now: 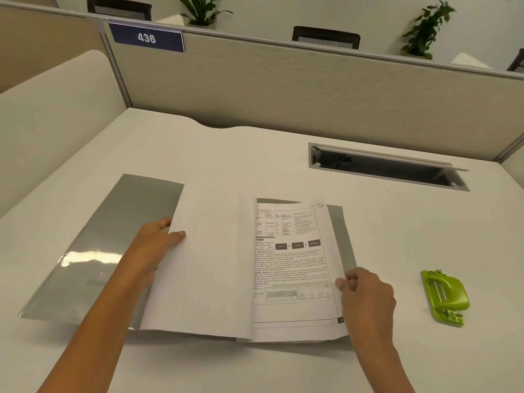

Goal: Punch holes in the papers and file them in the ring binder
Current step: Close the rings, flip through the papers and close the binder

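A grey ring binder point(93, 245) lies open on the white desk, its glossy left cover spread flat. Inside it lies a stack of papers: a blank turned page point(209, 268) over the left half and a printed page point(295, 265) with tables and text on the right. My left hand point(154, 248) grips the left edge of the blank page, thumb on top. My right hand point(365, 293) pinches the right edge of the printed stack. A green hole punch point(445, 296) sits on the desk to the right, apart from both hands. The binder's rings are hidden under the paper.
An open cable tray slot point(385, 168) with a raised lid is set into the desk point(255, 154) at the back right. A beige partition point(283, 89) with a blue "436" sign point(147, 38) closes the back; a cream panel point(56, 117) stands at the left.
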Demonstrator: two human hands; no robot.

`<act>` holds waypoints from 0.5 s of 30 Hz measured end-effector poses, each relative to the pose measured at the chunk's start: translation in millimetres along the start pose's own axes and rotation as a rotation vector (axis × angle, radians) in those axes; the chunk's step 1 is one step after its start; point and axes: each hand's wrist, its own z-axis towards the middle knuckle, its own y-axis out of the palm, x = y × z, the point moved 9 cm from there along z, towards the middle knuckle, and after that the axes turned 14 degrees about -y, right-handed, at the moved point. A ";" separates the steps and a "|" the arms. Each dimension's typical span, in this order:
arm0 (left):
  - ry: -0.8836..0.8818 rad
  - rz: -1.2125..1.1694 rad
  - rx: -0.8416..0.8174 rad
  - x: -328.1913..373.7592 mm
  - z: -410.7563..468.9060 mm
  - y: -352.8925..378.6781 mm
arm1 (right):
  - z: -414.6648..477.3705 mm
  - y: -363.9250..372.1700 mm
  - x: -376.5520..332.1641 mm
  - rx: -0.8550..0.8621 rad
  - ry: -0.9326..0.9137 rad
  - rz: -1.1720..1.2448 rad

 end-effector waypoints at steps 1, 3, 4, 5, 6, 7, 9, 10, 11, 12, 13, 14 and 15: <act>0.024 0.012 0.026 1.6 -0.6 -1.2 | -0.7 -4.9 -7.5 0.014 -0.027 -0.041; 0.109 0.030 0.052 8.1 -5.2 -1.8 | -3.6 -15.9 -27.8 0.072 -0.093 -0.142; 0.160 0.051 0.051 12.0 -8.0 -0.7 | -5.6 -20.9 -40.5 0.098 -0.137 -0.177; 0.204 0.079 0.048 15.1 -10.0 0.9 | -8.1 -25.0 -54.0 0.120 -0.183 -0.181; 0.233 0.120 0.043 16.8 -11.2 2.9 | -10.3 -27.2 -66.8 0.119 -0.218 -0.141; 0.249 0.170 0.040 17.7 -10.7 4.5 | -11.6 -26.8 -78.4 0.088 -0.234 -0.043; 0.260 0.255 0.048 19.2 -10.7 7.9 | -14.1 -19.0 -102.7 -0.009 -0.252 0.187; 0.256 0.277 0.058 19.2 -10.8 9.0 | -15.8 -15.8 -117.3 -0.044 -0.272 0.268; 0.253 0.288 0.072 19.4 -11.3 10.4 | -17.6 -13.3 -133.0 -0.063 -0.306 0.318; 0.252 0.290 0.085 20.2 -12.5 11.9 | -19.1 -10.9 -149.3 -0.069 -0.352 0.345; 0.261 0.285 0.098 22.0 -14.1 13.9 | -20.6 -8.8 -165.8 -0.075 -0.402 0.350; 0.273 0.278 0.121 25.3 -17.2 15.1 | -22.3 -4.7 -181.3 -0.092 -0.454 0.345; 0.281 0.273 0.151 28.8 -21.1 16.7 | -24.8 1.6 -195.2 -0.124 -0.504 0.332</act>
